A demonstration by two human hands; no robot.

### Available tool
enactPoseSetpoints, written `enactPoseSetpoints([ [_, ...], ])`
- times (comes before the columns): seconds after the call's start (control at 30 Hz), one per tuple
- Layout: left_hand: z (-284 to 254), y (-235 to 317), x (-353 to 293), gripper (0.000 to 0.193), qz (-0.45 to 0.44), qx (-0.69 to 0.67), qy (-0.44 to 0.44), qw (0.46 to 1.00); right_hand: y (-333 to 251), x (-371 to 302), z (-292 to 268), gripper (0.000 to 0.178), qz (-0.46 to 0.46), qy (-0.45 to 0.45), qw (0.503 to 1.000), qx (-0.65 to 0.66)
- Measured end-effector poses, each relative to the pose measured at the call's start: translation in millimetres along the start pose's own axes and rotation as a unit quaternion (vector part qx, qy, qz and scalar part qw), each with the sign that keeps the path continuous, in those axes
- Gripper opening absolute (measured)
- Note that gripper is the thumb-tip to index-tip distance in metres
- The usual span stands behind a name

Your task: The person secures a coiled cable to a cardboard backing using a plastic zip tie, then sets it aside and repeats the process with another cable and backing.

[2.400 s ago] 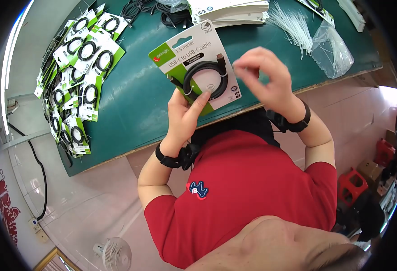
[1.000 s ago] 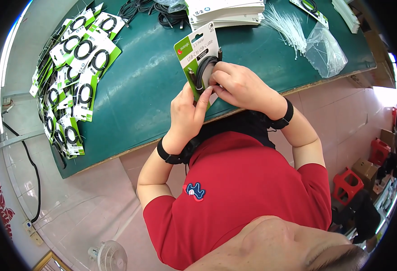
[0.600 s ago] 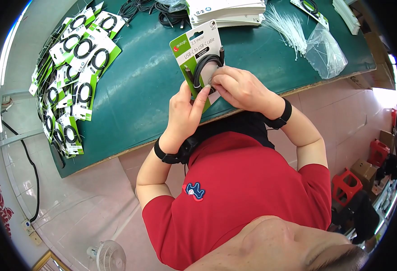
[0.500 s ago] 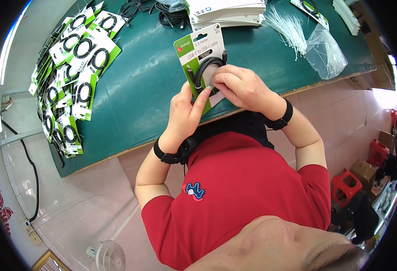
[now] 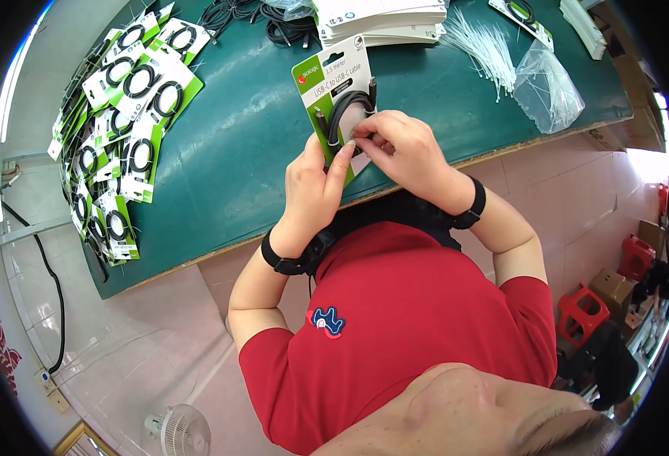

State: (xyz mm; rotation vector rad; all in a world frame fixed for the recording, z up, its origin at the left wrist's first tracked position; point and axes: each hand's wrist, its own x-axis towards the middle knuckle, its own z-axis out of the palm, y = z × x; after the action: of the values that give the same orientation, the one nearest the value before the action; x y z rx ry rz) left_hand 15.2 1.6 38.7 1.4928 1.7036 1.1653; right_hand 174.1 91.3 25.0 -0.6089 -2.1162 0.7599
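Right now the left hand (image 5: 312,190) is gripping the card (image 5: 334,80) from below, while the right hand (image 5: 399,148) is pinching at the coiled cable (image 5: 340,114) just beyond its fingertips; steady support underneath is probably helping.

This was a small packing workshop. A green-topped bench (image 5: 228,144) held a heap of carded cables (image 5: 118,114) along its left side, a stack of blank cards (image 5: 380,17), loose black cables (image 5: 255,19), white cable ties (image 5: 486,45) and a clear bag (image 5: 551,83). Red stools (image 5: 589,311) and cartons (image 5: 638,285) stood on the tiled floor.
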Motion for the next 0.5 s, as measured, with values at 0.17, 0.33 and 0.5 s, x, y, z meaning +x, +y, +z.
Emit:
enactPoseSetpoints([
  [0.17, 5.4, -5.4, -1.6, 0.029, 0.100, 0.085, 0.053, 0.990, -8.9, -0.7, 7.5, 0.017, 0.088, 0.039, 0.995, 0.024],
  [0.33, 3.8, -5.0, -3.1, 0.030, 0.110, 0.104, 0.061, 0.987, -8.0, 3.7, 2.4, 0.017, 0.103, 0.010, 0.993, 0.064],
  [0.5, 0.2, -7.6, -1.7, 0.030, 0.076, 0.071, 0.050, 0.993, -1.1, 10.0, -4.6, 0.016, -0.005, -0.036, 0.999, 0.004],
])
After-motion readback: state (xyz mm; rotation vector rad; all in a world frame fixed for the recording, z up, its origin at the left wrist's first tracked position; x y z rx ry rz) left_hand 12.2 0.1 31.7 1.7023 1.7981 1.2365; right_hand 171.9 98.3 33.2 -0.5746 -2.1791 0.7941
